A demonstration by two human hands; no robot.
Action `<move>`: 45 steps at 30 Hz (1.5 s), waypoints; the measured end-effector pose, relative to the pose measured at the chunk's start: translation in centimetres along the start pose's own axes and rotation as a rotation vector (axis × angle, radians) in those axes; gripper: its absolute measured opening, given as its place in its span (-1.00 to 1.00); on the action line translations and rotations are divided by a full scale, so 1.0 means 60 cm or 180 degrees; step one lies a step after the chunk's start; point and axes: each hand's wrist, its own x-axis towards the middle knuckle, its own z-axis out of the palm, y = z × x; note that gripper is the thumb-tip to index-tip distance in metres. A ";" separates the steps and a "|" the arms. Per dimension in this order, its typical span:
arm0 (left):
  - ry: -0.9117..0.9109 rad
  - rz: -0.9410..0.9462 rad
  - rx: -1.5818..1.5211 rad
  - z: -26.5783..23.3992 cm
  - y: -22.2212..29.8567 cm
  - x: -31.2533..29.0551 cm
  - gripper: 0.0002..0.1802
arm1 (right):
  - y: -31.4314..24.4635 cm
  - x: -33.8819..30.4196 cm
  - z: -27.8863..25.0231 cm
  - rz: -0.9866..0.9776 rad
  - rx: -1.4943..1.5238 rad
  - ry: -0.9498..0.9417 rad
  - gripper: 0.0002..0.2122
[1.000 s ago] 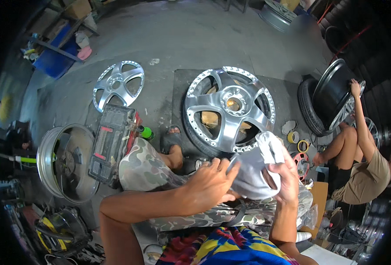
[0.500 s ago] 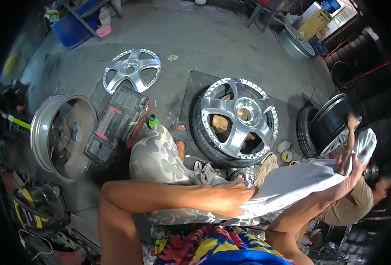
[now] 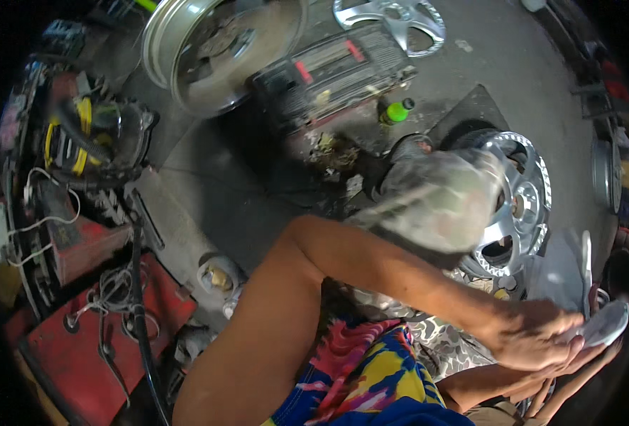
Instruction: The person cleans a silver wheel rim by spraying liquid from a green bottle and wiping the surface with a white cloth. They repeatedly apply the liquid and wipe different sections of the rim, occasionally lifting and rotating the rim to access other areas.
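A white cloth (image 3: 604, 325) is bunched between my two hands at the right edge of the head view, part of it standing up in a pale fold beside the wheel. My left hand (image 3: 531, 337) reaches across my body, its fingers closed on the near part of the cloth. Just below it, my right hand (image 3: 566, 363) grips the cloth from underneath, partly covered by the left hand. A silver five-spoke wheel face (image 3: 519, 206) with rivets round its rim lies beyond my camouflage-clad knee (image 3: 442, 199).
A black toolbox (image 3: 336, 71) with red latches lies ahead, with a green-labelled bottle (image 3: 398, 111) beside it. A wide rim (image 3: 236, 53) and another spoked wheel face (image 3: 400, 14) are farther off. At left are a yellow-black vacuum (image 3: 87, 138) and a red machine (image 3: 108, 341) with cables.
The view has swung left, bringing the vacuum and red machine nearer the middle. My hands, stretched apart along the cloth before, are now together, and the cloth is gathered up between them.
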 end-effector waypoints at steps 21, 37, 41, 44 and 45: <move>0.1961 -0.2793 0.5687 -0.509 -0.300 -0.536 0.14 | 0.035 -0.036 0.096 0.0397 0.0006 -0.1097 -0.31; 0.3566 -0.1583 0.0068 -0.332 -0.314 -0.440 -0.41 | 0.195 -0.152 0.090 0.0151 -0.0605 -0.2192 -0.53; 0.3368 -0.1290 -0.2774 -0.291 -0.242 -0.455 -0.18 | 0.208 -0.151 0.107 0.0241 -0.0388 -0.2355 -0.50; 0.3642 -0.0854 -0.2920 -0.304 -0.260 -0.480 -0.10 | 0.231 -0.170 0.112 0.0170 -0.0219 -0.2396 -0.49; 0.3642 -0.0853 -0.2573 -0.301 -0.269 -0.476 -0.10 | 0.226 -0.166 0.115 0.0613 -0.0178 -0.2531 -0.49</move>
